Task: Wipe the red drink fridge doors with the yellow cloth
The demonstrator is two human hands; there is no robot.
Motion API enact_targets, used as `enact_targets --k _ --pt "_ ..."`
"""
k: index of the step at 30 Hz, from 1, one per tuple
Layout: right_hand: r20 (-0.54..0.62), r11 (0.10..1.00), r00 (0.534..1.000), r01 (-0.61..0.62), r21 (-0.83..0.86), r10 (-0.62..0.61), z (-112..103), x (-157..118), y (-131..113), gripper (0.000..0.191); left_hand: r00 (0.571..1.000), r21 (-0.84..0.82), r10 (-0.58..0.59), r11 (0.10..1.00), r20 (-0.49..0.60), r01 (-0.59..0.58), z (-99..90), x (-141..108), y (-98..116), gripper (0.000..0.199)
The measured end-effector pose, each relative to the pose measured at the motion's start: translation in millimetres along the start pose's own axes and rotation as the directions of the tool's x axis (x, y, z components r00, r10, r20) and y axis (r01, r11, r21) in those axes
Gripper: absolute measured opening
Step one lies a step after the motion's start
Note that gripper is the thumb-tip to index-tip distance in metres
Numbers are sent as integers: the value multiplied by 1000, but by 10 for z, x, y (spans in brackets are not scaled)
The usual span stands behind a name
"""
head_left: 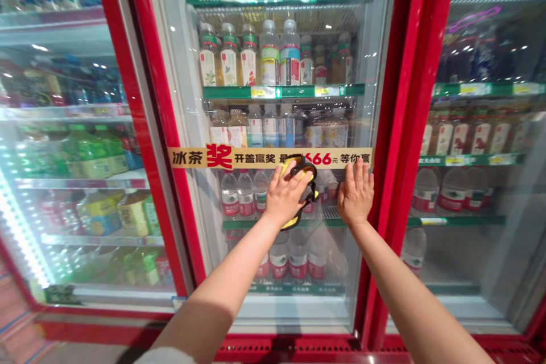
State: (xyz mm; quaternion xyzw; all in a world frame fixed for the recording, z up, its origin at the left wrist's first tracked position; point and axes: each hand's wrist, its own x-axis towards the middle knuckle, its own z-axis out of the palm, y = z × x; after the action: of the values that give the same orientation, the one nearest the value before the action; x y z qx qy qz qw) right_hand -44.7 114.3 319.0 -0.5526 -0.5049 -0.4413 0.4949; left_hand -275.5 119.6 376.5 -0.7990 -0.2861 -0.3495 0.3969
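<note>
My left hand (285, 194) presses a yellow cloth with black edging (295, 220) against the middle glass door (239, 318) of a drinks fridge. The cloth bunches out past my fingertips and below my palm, and partly covers a beige printed strip (251, 158) stuck across the glass. My right hand (356, 192) lies flat on the same door, fingers pointing up, with the fingertips on the strip's right end. Nothing shows in it.
Behind the glass, bottles (269, 57) stand on several shelves with green price rails (298, 91). Red door frames (394, 142) border the door. On the left stands another fridge with green bottles (87, 151); more bottles (453, 189) show on the right.
</note>
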Motion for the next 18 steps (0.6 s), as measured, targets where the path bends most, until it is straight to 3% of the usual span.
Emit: enact_targets --k 3,5,8,10,12,15,18 --pt "-3 1000 1000 7 -2 -7 0 -12 8 78 969 43 -238 970 -66 241 -40 -131 -177 73" --pt "-8 1000 1000 7 -4 -7 1 -17 9 78 951 52 -299 952 -74 303 4 -343 -202 72" --pt "-17 1000 1000 5 -2 -5 8 -24 10 78 994 32 -110 993 -20 111 84 -531 -146 77" --pt "-25 1000 1000 6 3 -6 17 -29 17 78 999 4 49 999 20 -49 79 -468 -138 80" --pt "-32 1000 999 13 10 -13 25 -33 30 79 996 -2 83 997 37 -83 18 -317 -195 78" --pt "-39 999 999 27 31 -26 13 -30 39 81 988 47 -155 987 -9 155 -87 -193 -333 71" --pt "-27 998 1000 5 67 -3 -49 -10 -19 82 925 73 -375 923 -60 379 -101 -324 -389 68"
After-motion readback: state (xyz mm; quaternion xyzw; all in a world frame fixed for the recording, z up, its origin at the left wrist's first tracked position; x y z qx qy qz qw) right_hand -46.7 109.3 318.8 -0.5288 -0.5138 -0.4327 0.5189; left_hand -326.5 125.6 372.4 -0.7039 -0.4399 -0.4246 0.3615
